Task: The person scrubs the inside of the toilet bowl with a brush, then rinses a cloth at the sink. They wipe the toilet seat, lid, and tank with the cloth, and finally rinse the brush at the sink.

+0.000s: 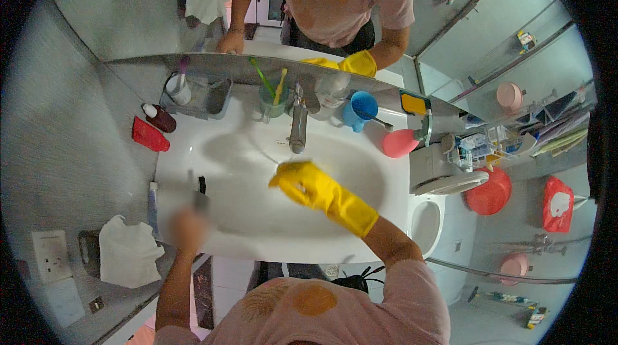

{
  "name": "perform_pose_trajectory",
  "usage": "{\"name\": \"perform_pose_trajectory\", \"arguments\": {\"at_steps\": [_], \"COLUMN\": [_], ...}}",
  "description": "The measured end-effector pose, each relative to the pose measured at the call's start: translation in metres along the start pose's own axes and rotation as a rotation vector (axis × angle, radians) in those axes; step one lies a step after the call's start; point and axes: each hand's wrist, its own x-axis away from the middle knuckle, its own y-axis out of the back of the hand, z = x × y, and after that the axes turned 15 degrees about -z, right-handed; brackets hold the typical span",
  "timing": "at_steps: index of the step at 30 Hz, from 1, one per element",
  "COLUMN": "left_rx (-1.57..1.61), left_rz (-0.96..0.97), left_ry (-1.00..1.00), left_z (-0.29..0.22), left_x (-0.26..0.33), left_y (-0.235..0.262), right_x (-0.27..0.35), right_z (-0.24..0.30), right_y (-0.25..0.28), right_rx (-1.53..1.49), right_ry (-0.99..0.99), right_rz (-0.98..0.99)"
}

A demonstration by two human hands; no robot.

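Note:
My right hand [310, 185] wears a long yellow rubber glove and is over the white sink basin [270, 223], below the chrome faucet [298, 127]. Its gloved fingers are curled closed, and what they hold, if anything, is hidden. My bare left hand [187, 226] rests at the sink's left rim, smeared so that its fingers do not show. Just beyond it is a small black object [202, 185], whose kind I cannot make out; whether the hand touches it is unclear. A white and blue tube [153, 205] lies to the left of that hand.
Behind the basin stand a cup with toothbrushes [273, 102], a blue cup [360, 112], a pink spray bottle [400, 143] and a clear tray [215, 97]. A red pouch [150, 134] and a dark bottle [161, 118] are at left. A mirror [257, 65] borders the back.

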Motion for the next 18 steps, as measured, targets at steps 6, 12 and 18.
{"name": "perform_pose_trajectory", "arguments": {"at_steps": [6,12,18], "left_rx": [1.017,1.321,1.398], "left_rz": [0.438,0.657,0.994], "left_ry": [0.776,0.855,1.213], "left_z": [-0.150,-0.162,-0.166], "left_x": [0.001,0.008,0.008], "left_y": [0.061,0.021,0.034], "right_x": [0.077,0.064,0.108], "right_z": [0.024,0.067,0.088], "right_y": [-0.084,-0.031,0.054], "right_rx": [-0.436,-0.297,-0.385], "right_ry": [-0.711,-0.754,-0.943], "right_rz": [-0.080,0.005,-0.095]}}
